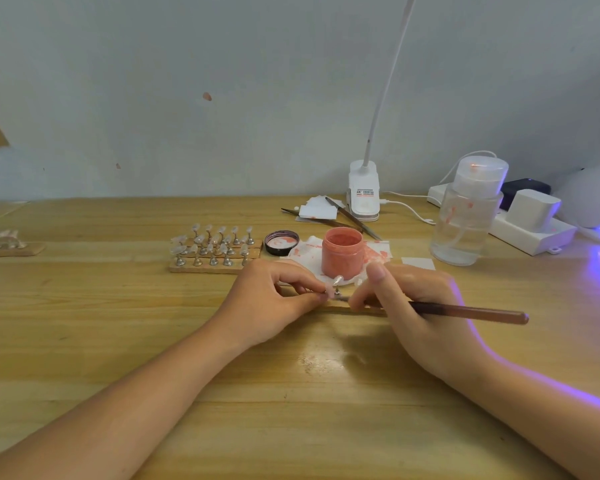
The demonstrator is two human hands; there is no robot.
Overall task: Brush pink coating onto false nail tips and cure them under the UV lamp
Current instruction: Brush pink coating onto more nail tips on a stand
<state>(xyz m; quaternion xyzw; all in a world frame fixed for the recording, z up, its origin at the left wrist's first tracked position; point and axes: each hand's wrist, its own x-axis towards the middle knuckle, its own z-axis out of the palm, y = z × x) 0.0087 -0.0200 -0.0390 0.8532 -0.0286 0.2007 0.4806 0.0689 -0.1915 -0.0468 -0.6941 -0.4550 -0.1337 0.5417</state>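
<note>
Just in front of the open jar of pink coating (342, 251), the left hand (271, 299) pinches a small nail tip (337, 280) mounted on a metal stand. The right hand (413, 306) grips the brush (471, 311), its bristle end beside that tip. The tip looks light, thin and easily knocked loose, so holding it by the stand's base seems safest. Left of the jar, a wooden rack (208, 266) carries more tips. The UV lamp (593, 199) glows far to the jar's right on the table (84, 323).
</note>
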